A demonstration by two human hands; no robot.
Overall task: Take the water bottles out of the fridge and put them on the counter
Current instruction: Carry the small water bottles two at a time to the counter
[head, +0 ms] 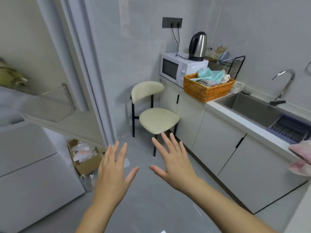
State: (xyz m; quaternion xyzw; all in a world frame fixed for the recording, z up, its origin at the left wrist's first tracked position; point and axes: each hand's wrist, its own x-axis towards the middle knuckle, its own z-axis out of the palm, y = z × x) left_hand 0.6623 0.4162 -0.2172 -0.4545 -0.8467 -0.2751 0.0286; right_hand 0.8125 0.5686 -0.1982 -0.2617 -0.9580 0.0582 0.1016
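Left hand (113,172), right hand (173,163): both empty, fingers spread, backs up, forearms extended; left fingertips slightly blurred.

The fridge (25,174) on the left runs off the frame's edge, its shelves smeared with blur, so whatever sits inside can't be made out. A greenish thing (10,74) up there is just a smudge. On the right, a pink cloth (301,158) is cut by the edge. The dish rack (225,61) far back holds items too small to name.
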